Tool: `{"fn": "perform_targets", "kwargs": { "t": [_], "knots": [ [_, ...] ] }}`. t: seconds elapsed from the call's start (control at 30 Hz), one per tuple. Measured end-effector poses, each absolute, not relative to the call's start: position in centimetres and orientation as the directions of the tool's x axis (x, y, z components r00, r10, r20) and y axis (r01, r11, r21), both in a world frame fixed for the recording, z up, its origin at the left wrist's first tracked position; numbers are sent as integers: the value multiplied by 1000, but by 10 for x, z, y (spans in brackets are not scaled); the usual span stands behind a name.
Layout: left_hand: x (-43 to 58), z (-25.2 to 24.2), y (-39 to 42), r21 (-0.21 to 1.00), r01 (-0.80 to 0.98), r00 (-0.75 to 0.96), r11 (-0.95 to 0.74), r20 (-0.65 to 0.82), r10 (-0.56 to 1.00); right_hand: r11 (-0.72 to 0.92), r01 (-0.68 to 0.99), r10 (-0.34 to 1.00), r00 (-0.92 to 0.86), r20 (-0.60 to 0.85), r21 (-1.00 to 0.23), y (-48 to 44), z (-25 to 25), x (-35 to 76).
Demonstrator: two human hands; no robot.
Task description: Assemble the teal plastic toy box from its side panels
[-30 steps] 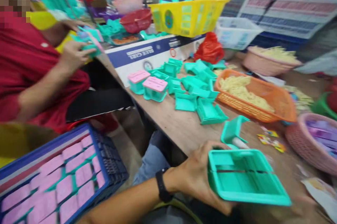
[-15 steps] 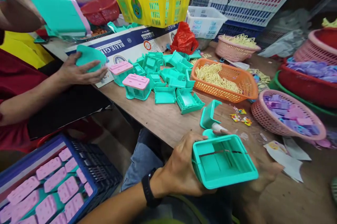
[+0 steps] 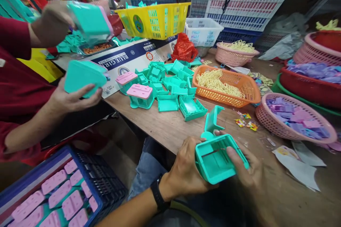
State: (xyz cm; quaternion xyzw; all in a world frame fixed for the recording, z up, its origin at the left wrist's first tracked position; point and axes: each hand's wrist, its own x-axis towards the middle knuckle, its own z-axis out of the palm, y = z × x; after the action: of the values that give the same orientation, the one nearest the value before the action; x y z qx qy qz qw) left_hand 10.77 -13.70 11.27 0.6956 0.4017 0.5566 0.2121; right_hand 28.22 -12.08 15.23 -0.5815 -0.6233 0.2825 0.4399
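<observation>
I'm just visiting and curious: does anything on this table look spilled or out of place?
Small coloured scraps lie loose on the table beside the orange basket, outside any container; nothing looks broken.

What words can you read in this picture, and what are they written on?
"BLUE GIRL" on the blue-and-white cardboard box.
Smaller print on that box: too small to read.
The round sticker on the yellow basket: too blurred to read.
The teal case held by left hand and right hand: no words.
</observation>
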Motion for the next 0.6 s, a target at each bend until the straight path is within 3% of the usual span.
{"fn": "perform_targets", "kwargs": {
  "t": [0.13, 0.33, 0.6],
  "knots": [
    [102, 108, -133, 637, 389, 65, -666, 702, 709, 83, 742, 989, 19, 145, -665, -105, 165, 298],
    [102, 105, -135, 586, 433, 129, -685, 712, 690, 242, 730, 951, -309, 9, -639, -84, 178, 305],
    [108, 92, -133, 631, 383, 108, -675, 695, 711, 238, 788, 947, -318, -43, -567, -74, 165, 310]
  ]
}}
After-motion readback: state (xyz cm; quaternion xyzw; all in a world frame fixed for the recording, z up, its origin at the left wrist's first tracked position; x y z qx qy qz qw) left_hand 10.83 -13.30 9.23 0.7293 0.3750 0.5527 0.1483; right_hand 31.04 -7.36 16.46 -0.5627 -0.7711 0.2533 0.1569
